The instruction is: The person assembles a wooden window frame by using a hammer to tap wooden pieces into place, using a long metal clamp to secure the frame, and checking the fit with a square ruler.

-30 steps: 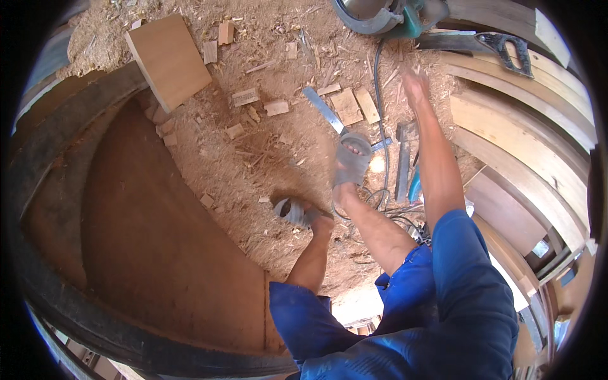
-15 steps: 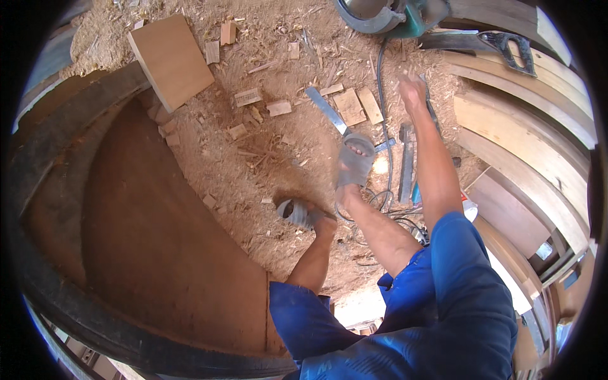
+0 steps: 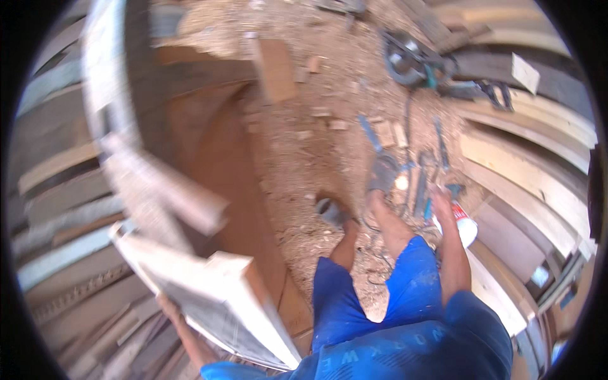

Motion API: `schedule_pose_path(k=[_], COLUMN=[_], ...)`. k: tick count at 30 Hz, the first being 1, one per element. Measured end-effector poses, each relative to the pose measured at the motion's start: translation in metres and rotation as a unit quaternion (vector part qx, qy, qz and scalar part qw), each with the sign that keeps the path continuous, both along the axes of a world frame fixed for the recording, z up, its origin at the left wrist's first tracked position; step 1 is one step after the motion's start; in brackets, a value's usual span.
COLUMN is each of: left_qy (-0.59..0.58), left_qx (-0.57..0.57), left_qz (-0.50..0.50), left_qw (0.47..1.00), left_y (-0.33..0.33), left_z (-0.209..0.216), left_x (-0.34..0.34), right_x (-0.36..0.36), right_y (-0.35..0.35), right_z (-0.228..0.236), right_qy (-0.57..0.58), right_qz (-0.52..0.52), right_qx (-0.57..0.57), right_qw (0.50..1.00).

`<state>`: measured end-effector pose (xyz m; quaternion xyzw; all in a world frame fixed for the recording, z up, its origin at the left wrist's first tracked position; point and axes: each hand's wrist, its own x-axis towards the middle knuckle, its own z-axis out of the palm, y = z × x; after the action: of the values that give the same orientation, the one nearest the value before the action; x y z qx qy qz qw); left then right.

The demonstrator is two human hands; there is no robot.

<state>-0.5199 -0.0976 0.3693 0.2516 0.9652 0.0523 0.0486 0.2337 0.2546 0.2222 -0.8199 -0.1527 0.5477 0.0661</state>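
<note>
My left hand is at the lower left, closed on the outer edge of a pale wooden frame with a dark, flat inner face. Its fingers are partly hidden by that edge. The frame stands tilted over a large brown panel with a dark rim. Over on the right, my right hand hangs low beside a white and red bucket, apparently apart from it. Blur smears its fingers, and nothing can be made out in them.
A circular saw lies on the sawdust floor, with a handsaw to its right. Stacked boards line the right side, more timber the left. A blurred wooden piece juts above the frame. Cables run near my feet.
My view has swung left. The pale frame and my left hand have come into sight. My right hand has drawn back from the far floor toward the bucket.
</note>
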Motion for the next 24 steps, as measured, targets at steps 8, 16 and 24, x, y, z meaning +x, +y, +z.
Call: schedule_pose_path(k=[8, 16, 24], left_qy=[0.071, 0.166, -0.087], left_qx=[-0.155, -0.014, 0.137], left_qz=[0.098, 0.109, -0.044], left_qw=[0.981, 0.980, 0.986], left_y=[-0.003, 0.021, 0.001], left_z=[0.144, 0.175, 0.248], left_x=[-0.066, -0.004, 0.250], right_x=[-0.150, -0.377, -0.485], right_y=[0.074, 0.040, 0.101], right_z=[0.236, 0.424, 0.434], right_qy=[0.155, 0.197, -0.133], right_qz=[0.164, 0.590, 0.575], right_qx=[0.207, 0.367, 0.502], right_qw=[0.952, 0.692, 0.633])
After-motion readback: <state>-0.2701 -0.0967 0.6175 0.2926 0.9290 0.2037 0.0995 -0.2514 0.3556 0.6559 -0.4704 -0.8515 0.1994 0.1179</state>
